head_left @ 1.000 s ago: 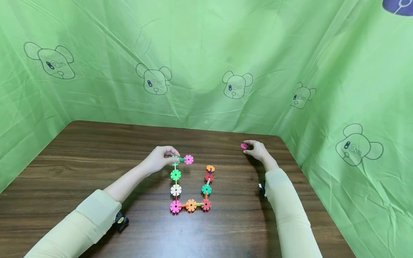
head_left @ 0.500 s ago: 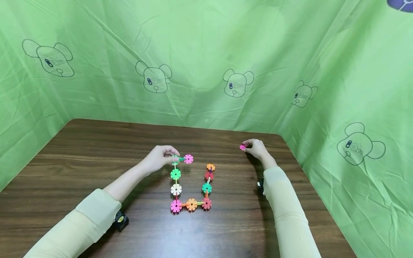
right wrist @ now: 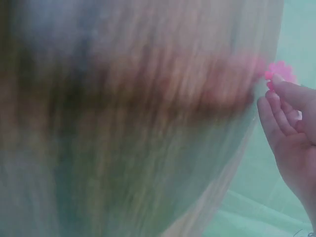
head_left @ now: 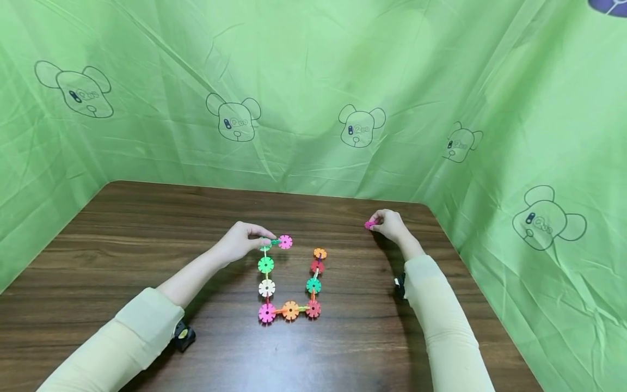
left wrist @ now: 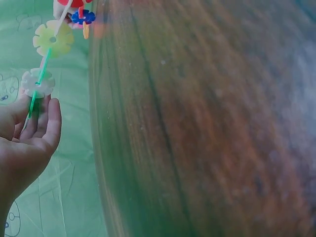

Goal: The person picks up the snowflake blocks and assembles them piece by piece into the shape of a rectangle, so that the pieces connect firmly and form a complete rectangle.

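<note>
Notched plastic snowflake discs, joined by edge-on discs, form a U-shaped chain on the table, its lower-left corner a pink disc (head_left: 266,313). At the chain's upper-left end my left hand (head_left: 240,240) pinches the green snowflake discs, partly covering them. A pink end disc (head_left: 285,242) sticks out just right of those fingers. In the left wrist view, the thumb and fingers hold an edge-on green disc (left wrist: 33,103) below a whitish disc (left wrist: 38,83). Off to the right, my right hand (head_left: 390,225) pinches a loose pink snowflake disc (right wrist: 282,71) between thumb and fingers.
The chain's other arm ends in an orange disc (head_left: 320,253), apart from the left hand. A brown wood-grain table (head_left: 147,228) lies beneath everything. Green cloth (head_left: 299,65) with printed bear outlines hangs behind and at the sides.
The right hand's fingers have drawn in around the loose pink disc, which has turned slightly. The left fingertips have shifted a little right along the chain's end; the rest of the chain stays put.
</note>
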`<state>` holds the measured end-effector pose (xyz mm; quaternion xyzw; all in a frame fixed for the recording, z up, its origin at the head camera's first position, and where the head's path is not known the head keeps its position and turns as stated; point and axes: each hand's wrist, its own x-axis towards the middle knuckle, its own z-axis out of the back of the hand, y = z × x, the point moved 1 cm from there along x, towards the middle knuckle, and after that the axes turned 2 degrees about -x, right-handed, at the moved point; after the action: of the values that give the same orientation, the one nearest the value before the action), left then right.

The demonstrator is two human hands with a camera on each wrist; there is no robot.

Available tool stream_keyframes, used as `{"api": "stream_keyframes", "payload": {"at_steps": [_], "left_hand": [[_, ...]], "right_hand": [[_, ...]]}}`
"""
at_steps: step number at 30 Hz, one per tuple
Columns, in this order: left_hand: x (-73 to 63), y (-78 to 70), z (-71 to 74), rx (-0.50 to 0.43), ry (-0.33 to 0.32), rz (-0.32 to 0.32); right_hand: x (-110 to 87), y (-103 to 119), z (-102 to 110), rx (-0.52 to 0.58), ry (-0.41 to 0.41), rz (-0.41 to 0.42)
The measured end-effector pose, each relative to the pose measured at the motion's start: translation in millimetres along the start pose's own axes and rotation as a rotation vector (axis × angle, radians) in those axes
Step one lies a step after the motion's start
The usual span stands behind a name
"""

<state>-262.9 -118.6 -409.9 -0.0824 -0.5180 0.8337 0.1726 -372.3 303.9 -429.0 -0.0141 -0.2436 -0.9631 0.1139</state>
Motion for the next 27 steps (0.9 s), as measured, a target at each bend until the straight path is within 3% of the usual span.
{"api": "stream_keyframes", "payload": {"at_steps": [5,12,27], "left_hand": [[0.0,-1.6,-0.2,0.031,-0.007,-0.003],[0.1,-0.8,-1.4,-0.024,-0.012,0.009],[-0.4,-2.0,-9.2,-0.083,-0.030,0.031]], "right_hand": [[-4.9,10.8,3.9,0.010,-0.017,0.061],[-11.2,39.0,9.3,0.072,-0.042,0.120],[-34.1,100.2,6.4,0.210,-0.181,0.303]]}}
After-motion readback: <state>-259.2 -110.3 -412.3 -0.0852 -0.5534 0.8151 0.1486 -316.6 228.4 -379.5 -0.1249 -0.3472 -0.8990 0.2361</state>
